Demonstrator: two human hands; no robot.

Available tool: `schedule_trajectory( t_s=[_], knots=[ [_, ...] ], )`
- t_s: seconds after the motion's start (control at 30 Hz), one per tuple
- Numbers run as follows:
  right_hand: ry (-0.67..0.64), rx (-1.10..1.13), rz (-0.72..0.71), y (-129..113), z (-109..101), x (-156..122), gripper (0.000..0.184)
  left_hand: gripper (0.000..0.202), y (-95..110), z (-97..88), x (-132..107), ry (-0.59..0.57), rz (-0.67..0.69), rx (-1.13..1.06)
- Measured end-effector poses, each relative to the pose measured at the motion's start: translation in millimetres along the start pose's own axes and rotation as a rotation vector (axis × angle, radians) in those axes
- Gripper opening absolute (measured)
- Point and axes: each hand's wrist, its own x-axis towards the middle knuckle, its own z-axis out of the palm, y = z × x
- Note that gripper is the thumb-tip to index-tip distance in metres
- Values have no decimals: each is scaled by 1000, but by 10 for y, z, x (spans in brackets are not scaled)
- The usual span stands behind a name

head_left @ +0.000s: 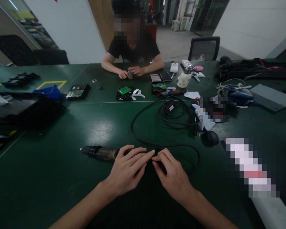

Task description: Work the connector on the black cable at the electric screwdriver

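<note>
An electric screwdriver (106, 153) lies on the green table with its bit pointing left. My left hand (128, 165) is closed around its rear end, fingers stretched along it and thumb underneath. Just right of that end, my right hand (173, 173) pinches a small dark piece, which looks like the end of the black cable (198, 156). The cable curves round behind my right hand and runs on to a coil farther up the table. My fingers hide most of the joint between screwdriver and cable.
Across the table (50, 184) a person (133, 47) handles a small grey cylinder. Hard drives (78, 91), a patterned bottle (184, 77), another screwdriver (173, 92) and a black rubber bulb (210, 138) lie beyond my hands. A black housing (26, 109) stands left, a long pale box (271, 206) right.
</note>
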Motion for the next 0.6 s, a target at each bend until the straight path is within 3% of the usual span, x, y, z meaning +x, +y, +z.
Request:
schedule_trajectory(
  t_s=[0.6],
  knots=[
    [-3,11,14,17,28,-12,12,53,-8,35,-12,26,-23,47]
  ],
)
